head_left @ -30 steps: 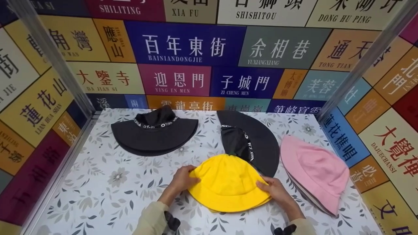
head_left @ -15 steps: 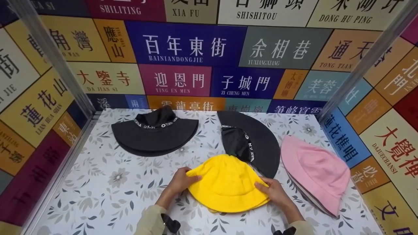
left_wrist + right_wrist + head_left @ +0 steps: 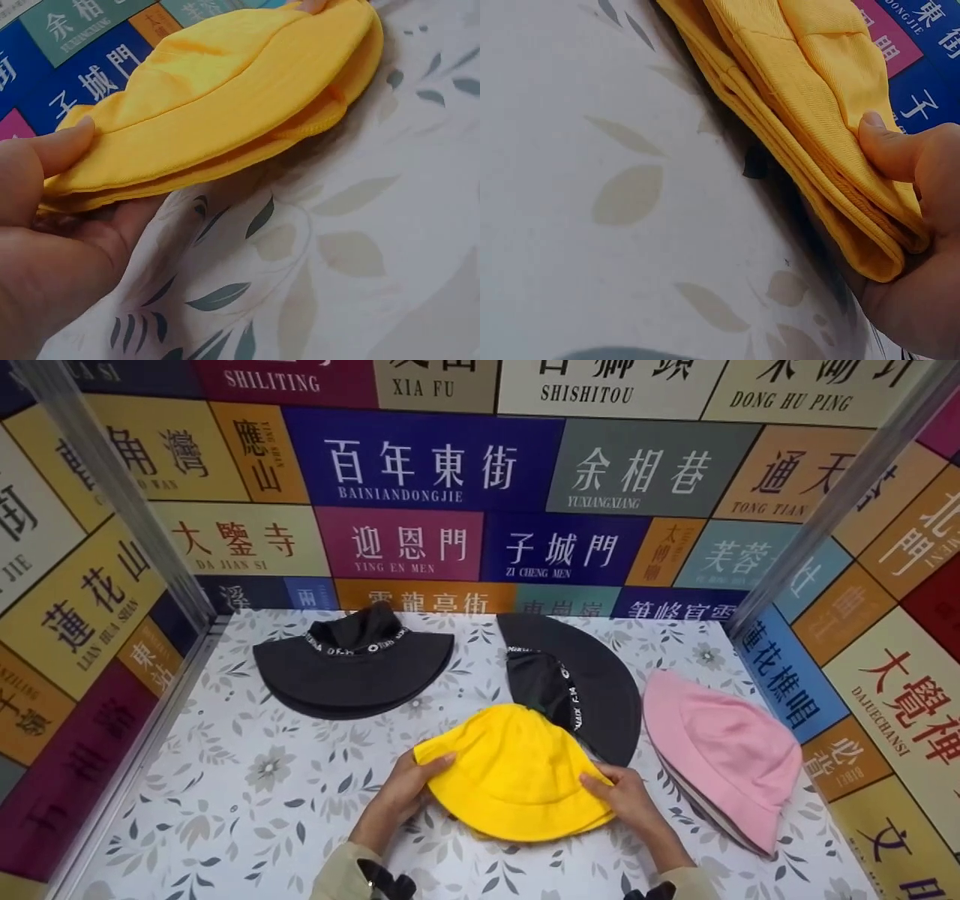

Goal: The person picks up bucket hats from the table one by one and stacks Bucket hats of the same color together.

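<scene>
A yellow bucket hat (image 3: 517,780), folded flat with its crown pointing away, is held between both hands near the front of the table. My left hand (image 3: 405,787) pinches the left end of its brim, thumb on top and fingers underneath. At the other end my right hand (image 3: 626,795) grips the brim the same way. In the left wrist view the two brim layers of the yellow hat (image 3: 217,120) part slightly and sit above the cloth. The right wrist view shows the hat's stacked brim edges (image 3: 780,142) by the right thumb (image 3: 889,150).
Behind the yellow hat lies a folded black bucket hat (image 3: 600,682), partly covered by it. Another black bucket hat (image 3: 352,675) lies at the back left, and a pink bucket hat (image 3: 727,757) at the right. Sign-covered walls (image 3: 420,465) enclose the floral-patterned table (image 3: 225,780).
The yellow hat has shifted a little left and away, its left end rising slightly. Both hands moved with it and kept hold of the brim. The other hats stayed put.
</scene>
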A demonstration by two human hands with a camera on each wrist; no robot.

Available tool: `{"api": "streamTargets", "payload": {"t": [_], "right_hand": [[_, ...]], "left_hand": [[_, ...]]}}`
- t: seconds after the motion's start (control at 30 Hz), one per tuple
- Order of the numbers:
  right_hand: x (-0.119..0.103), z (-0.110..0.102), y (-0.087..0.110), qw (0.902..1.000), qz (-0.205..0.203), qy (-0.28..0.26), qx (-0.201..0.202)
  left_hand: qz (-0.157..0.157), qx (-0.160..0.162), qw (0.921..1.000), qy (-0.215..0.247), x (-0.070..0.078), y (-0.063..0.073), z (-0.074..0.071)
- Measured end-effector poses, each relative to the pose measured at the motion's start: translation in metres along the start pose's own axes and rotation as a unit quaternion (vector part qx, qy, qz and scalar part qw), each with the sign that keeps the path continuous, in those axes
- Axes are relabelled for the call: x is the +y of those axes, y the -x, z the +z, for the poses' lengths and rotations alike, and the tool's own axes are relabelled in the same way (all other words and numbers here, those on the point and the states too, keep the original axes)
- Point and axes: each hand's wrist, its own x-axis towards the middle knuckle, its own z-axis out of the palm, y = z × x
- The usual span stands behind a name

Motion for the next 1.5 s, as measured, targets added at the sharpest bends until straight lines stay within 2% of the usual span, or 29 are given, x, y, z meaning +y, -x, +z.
{"api": "streamTargets", "payload": {"t": [0.07,0.13,0.3,0.43,0.57,0.7,0.87,1.1,1.2,1.33,1.5], "right_hand": [[-0.002,0.001,0.001,1.0000,-0.002,0.000,0.004],[-0.003,0.001,0.001,0.9999,-0.007,0.005,0.007],[-0.003,0.003,0.001,0.9997,-0.019,0.006,0.011],[-0.002,0.004,0.002,0.9995,-0.029,-0.001,0.011],[-0.005,0.005,0.003,0.9997,-0.017,-0.007,0.017],[-0.012,0.006,0.002,0.9997,-0.007,-0.011,0.021],[-0.021,0.011,0.002,0.9991,-0.020,-0.028,0.024],[-0.028,0.022,0.003,0.9986,-0.036,-0.017,0.036],[-0.032,0.025,0.004,0.9986,-0.031,-0.020,0.037],[-0.037,0.028,0.004,0.9992,-0.028,-0.027,0.013],[-0.039,0.027,0.006,0.9985,-0.021,-0.034,-0.038]], "left_hand": [[-0.009,-0.023,0.9987,0.044,-0.002,0.001,0.000],[-0.004,-0.044,0.9965,0.071,-0.004,0.001,0.000],[0.030,-0.090,0.9895,0.109,-0.011,0.003,0.002],[0.037,-0.094,0.9846,0.143,-0.013,0.005,0.005],[0.028,-0.109,0.9773,0.180,-0.015,0.008,0.008],[0.032,-0.121,0.9743,0.187,-0.019,0.013,0.010],[0.057,-0.095,0.9775,0.180,-0.023,0.018,0.009],[0.077,-0.069,0.9798,0.172,-0.029,0.021,0.012],[0.078,-0.030,0.9837,0.159,-0.031,0.022,0.012],[0.075,0.019,0.9863,0.146,-0.029,0.024,0.009],[0.071,0.045,0.9858,0.145,-0.026,0.029,0.002]]}}
